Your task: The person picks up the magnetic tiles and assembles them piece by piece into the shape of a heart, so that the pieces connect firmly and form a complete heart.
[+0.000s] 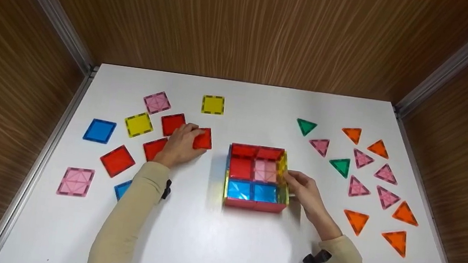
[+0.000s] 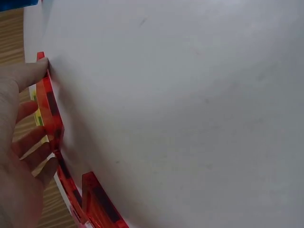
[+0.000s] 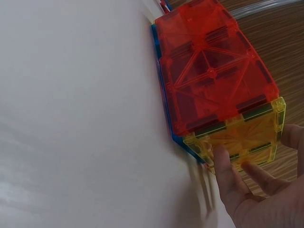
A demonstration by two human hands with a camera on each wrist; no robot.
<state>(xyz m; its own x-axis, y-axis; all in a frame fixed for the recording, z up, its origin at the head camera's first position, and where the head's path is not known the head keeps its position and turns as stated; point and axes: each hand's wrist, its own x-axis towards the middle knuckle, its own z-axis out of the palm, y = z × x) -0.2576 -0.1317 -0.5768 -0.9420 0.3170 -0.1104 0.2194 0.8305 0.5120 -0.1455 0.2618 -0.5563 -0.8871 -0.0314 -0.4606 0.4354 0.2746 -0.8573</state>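
In the head view my left hand [image 1: 183,145] pinches a red square tile [image 1: 203,138], its fingertips over the tile's left side. The left wrist view shows the thumb on one face of that tile [image 2: 50,107], the other fingers along its opposite side. Just right of centre stands an open-topped box of see-through square tiles [image 1: 255,204], with red, blue, and yellow walls. My right hand [image 1: 306,194] holds its right side. Seen from the right wrist, the fingertips lie against the outside of a yellow square tile [image 3: 242,135], with the thumb at its upper edge.
Left of the box lie loose square tiles: yellow [image 1: 213,105], pink [image 1: 76,182], blue [image 1: 99,131], and red [image 1: 118,161]. Several triangles are spread on the right, green [image 1: 340,166], pink [image 1: 359,187] and orange [image 1: 395,241]. Wood-grain panels [image 1: 247,26] enclose the white table.
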